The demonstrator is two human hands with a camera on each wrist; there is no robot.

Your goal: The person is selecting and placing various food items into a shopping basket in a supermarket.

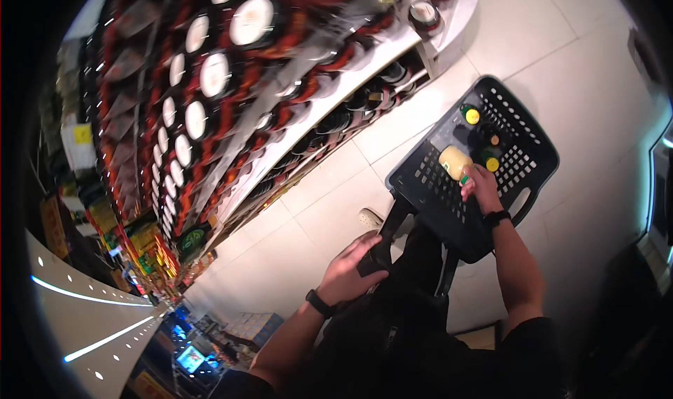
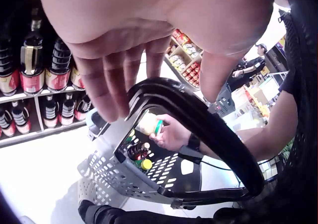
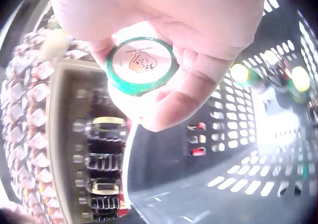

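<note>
My right hand (image 1: 481,190) grips a jar (image 1: 454,162) with pale yellow contents by its lid end, tilted over the basket. The jar's round green-edged lid (image 3: 141,67), with a white printed face, shows between thumb and fingers in the right wrist view. Below it is a dark rolling shopping basket (image 1: 405,178) with slotted walls. Inside stand several bottles, among them one with a yellow cap (image 1: 492,165) and another with a yellow cap (image 1: 472,116). My left hand (image 1: 350,269) lies over the basket's black handle (image 2: 198,118), fingers extended and thumb apart.
Shelves along the left hold rows of white-lidded jars (image 1: 252,22), with dark bottles (image 2: 32,65) on other levels. A white shelf edge (image 1: 343,80) runs beside the basket. A light shoe (image 1: 370,219) stands on the tiled floor. Another person (image 2: 254,64) is farther off.
</note>
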